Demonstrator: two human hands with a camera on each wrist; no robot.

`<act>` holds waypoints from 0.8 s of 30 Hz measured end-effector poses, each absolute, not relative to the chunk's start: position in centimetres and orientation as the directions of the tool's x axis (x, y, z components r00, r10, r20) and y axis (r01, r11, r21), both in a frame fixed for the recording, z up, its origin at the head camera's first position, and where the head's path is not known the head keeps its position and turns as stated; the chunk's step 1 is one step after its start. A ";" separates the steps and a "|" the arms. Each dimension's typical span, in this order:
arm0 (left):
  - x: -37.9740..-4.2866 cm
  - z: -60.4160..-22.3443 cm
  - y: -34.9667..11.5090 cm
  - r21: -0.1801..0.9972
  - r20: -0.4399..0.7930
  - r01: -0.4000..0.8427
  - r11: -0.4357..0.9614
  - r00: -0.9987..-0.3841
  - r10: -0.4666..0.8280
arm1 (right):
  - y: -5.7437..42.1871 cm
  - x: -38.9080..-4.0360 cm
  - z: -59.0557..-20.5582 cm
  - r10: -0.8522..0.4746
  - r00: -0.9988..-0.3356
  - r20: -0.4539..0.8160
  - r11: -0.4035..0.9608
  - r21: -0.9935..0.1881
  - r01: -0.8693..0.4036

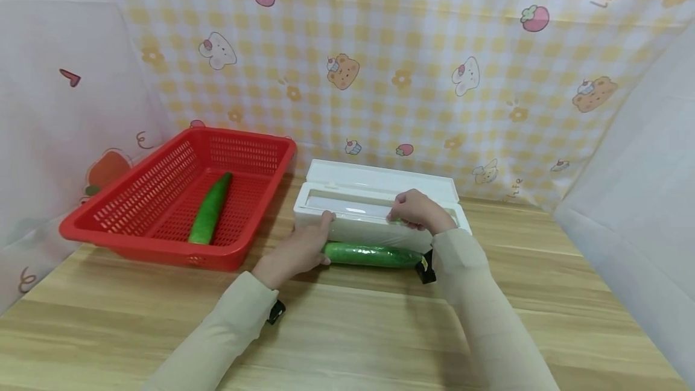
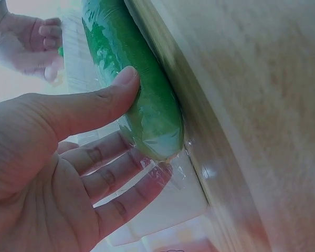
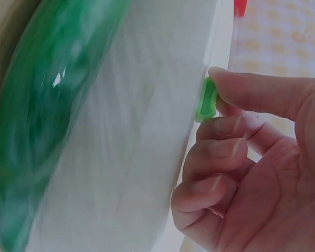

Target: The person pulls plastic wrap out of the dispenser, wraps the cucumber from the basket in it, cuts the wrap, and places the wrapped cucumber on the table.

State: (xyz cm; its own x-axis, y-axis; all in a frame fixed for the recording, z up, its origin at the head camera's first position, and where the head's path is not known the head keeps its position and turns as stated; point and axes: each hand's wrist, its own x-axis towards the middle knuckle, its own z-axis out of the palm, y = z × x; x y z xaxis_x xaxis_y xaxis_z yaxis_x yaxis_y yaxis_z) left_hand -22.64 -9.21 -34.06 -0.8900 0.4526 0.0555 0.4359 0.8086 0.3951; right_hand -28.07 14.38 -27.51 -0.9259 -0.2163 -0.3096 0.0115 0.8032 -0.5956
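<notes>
A cucumber [image 1: 374,254] in clear plastic film lies along the front of a white cling film dispenser box [image 1: 374,231]. My left hand [image 1: 304,246] is at the cucumber's left end. In the left wrist view its thumb [image 2: 127,79] rests on the wrapped cucumber [image 2: 147,100], while the fingers reach behind the end, touching loose film [image 2: 170,170]. At the dispenser's top front edge, my right hand [image 1: 418,210] pinches a small green slide cutter [image 3: 207,100] between thumb and index finger. The other fingers of that hand are curled.
Left of the dispenser stands a red plastic basket [image 1: 244,252] with another cucumber [image 1: 210,213] inside. The dispenser's white lid [image 1: 380,180] is raised at the back. A checked cloth [image 1: 402,35] hangs behind the wooden table [image 1: 347,343].
</notes>
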 end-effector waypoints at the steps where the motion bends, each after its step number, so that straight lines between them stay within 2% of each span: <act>1: -22.6 -34.1 -9.2 0.397 0.054 0.433 0.810 -0.891 0.450 | 14.9 -28.1 -27.5 -0.213 -0.926 -0.310 0.804 -0.594 0.014; 9: -22.6 -34.0 -9.0 0.392 0.051 0.424 0.816 -0.896 0.441 | 19.3 -27.5 -27.5 -0.181 -0.925 -0.334 0.803 -0.594 0.057; 16: -22.5 -34.0 -9.1 0.392 0.035 0.414 0.822 -0.899 0.436 | 21.2 -27.4 -27.5 -0.163 -0.919 -0.360 0.801 -0.592 0.090; 24: -22.5 -34.0 -9.2 0.390 0.051 0.423 0.818 -0.897 0.439 | 22.8 -27.0 -27.1 -0.186 -0.927 -0.326 0.825 -0.564 0.033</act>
